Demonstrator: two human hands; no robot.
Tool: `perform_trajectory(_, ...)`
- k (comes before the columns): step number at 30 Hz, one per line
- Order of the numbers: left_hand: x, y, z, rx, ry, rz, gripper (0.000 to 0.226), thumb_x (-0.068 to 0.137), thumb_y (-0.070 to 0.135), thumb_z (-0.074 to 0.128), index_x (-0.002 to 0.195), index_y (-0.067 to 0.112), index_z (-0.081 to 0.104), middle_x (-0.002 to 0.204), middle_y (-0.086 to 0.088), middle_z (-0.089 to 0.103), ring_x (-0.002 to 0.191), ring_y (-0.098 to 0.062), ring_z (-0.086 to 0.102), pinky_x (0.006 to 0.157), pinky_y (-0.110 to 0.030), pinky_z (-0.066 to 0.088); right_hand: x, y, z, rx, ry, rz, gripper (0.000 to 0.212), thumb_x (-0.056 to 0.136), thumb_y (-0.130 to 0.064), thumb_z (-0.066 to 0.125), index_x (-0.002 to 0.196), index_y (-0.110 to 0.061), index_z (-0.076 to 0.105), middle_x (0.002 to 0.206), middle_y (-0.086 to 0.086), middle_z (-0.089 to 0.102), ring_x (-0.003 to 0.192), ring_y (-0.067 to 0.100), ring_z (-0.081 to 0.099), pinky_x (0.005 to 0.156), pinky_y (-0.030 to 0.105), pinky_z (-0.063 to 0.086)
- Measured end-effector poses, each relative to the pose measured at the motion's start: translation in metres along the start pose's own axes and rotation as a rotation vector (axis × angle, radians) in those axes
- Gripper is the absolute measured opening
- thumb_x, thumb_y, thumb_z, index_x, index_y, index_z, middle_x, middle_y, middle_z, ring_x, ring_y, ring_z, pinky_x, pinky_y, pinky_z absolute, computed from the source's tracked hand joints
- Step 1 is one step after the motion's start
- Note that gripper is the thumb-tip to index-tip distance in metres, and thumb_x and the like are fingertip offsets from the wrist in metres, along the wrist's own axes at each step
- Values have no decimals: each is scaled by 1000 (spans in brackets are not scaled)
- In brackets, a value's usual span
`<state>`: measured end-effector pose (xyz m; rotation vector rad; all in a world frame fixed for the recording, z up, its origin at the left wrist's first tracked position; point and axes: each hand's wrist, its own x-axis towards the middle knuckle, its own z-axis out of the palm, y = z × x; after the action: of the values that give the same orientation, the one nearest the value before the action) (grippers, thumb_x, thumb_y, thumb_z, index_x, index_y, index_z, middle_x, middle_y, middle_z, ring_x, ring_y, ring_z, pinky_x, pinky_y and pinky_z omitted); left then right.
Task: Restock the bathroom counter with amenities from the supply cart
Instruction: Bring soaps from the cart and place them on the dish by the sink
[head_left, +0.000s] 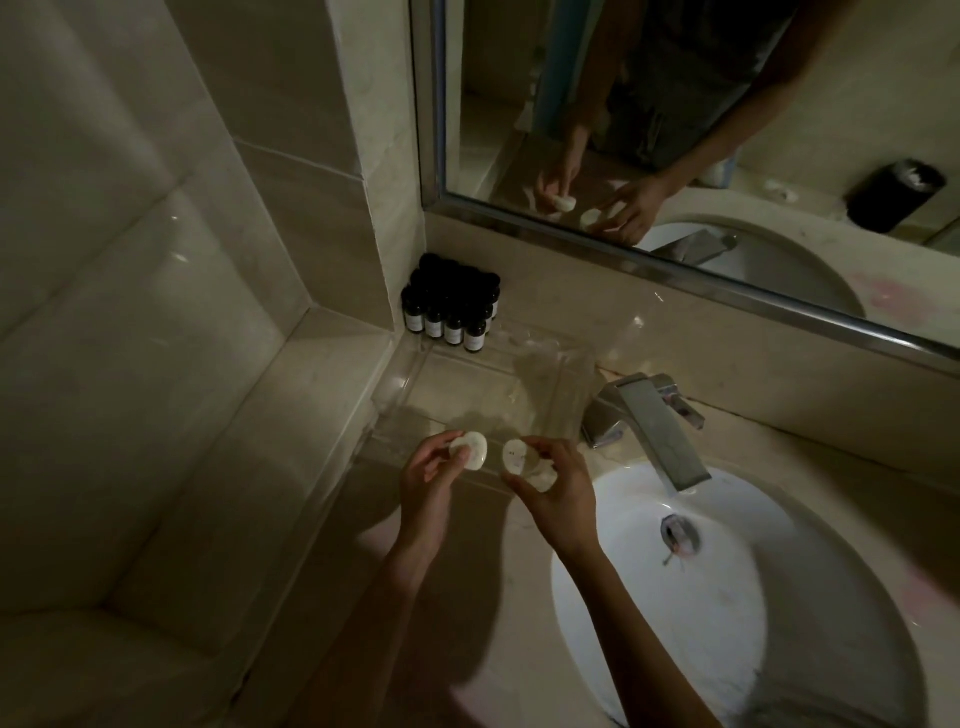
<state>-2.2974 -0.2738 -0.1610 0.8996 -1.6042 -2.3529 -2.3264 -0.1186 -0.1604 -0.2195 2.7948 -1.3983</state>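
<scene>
While small round soaps are being held over the clear tray (415, 374), left hand (434, 480) fingers are being clamped on one soap (470, 451), right hand (558, 486) on another soap (516, 456); placement inside the tray is likely being called for next.

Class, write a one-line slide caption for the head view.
Two hands hold small round soaps over a clear tray beside dark bottles.

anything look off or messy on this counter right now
Nothing is spilled or knocked over. The small dark bottles with white labels stand upright in a tight cluster in the corner. The clear plastic tray sits flat. The pale stone counter shows a pinkish smudge near the mirror.
</scene>
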Motion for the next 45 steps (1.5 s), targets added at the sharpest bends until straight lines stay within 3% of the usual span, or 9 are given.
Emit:
perform_trajectory(4, 3, -3, -3, 28, -13, -12, 23, 84, 6, 68, 96, 25, 71, 104, -4, 71, 96, -17, 66, 74, -25, 49, -2, -2, 2, -6, -17, -11, 43, 71, -32, 82, 110, -25, 65, 107, -13, 59, 98, 6, 54, 75, 11, 39)
perform_trajectory(13, 2, 0, -7, 15, 83, 5, 19, 79, 10, 73, 91, 25, 72, 101, -8, 71, 100, -27, 65, 75, -30, 51, 2, -7, 4, 12, -57, -33, 46, 70, -27, 84, 112, -24, 65, 106, -14, 57, 94, 4, 54, 76, 11, 41)
perform_trajectory(17, -1, 17, -23, 40, 234, 109, 19, 83, 5, 70, 95, 19, 73, 103, -9, 70, 95, -21, 66, 71, -22, 53, 33, -32, 13, 44, -138, -95, 49, 74, -25, 81, 119, -26, 62, 111, -13, 57, 97, 1, 54, 79, 17, 44)
perform_trajectory(21, 6, 50, -47, 146, 450, 238, 16, 86, 4, 66, 100, 11, 69, 93, -3, 68, 82, -16, 65, 67, -22, 55, 79, -79, 43, -36, -246, -312, 49, 77, -26, 79, 122, -17, 62, 115, -2, 60, 104, 16, 56, 85, 27, 46)
perform_trajectory(26, 30, 75, -86, 114, 584, 232, 19, 82, 10, 72, 100, 6, 69, 97, -11, 70, 92, -33, 67, 78, -47, 57, 120, -134, 106, -70, -393, -485, 51, 80, -17, 74, 128, -9, 59, 118, 9, 59, 106, 26, 58, 88, 35, 48)
perform_trajectory(29, 41, 82, -95, 63, 636, 203, 18, 82, 8, 72, 99, 2, 68, 99, -19, 68, 95, -41, 65, 74, -42, 57, 131, -155, 140, -73, -437, -413, 52, 86, -18, 68, 135, -10, 53, 131, 9, 54, 115, 27, 54, 90, 30, 43)
perform_trajectory(33, 50, 90, -92, 44, 648, 213, 14, 83, 7, 71, 96, 3, 67, 100, -20, 68, 88, -31, 66, 58, -21, 54, 140, -159, 173, -128, -387, -357, 50, 89, -23, 61, 138, -16, 50, 133, 10, 57, 118, 30, 53, 88, 33, 43)
perform_trajectory(40, 60, 86, -91, 54, 587, 190, 15, 83, 11, 72, 98, 10, 68, 99, -11, 69, 87, -22, 66, 69, -31, 55, 143, -150, 183, -189, -181, -519, 25, 86, -13, 64, 111, -15, 70, 118, 8, 66, 114, 34, 53, 86, 33, 45)
perform_trajectory(45, 67, 86, -93, 58, 631, 178, 17, 83, 13, 73, 97, 6, 69, 95, -17, 70, 73, -18, 61, 62, -28, 51, 132, -139, 177, -290, -159, -705, 40, 76, -4, 72, 116, -10, 68, 119, 9, 66, 105, 30, 63, 80, 33, 54)
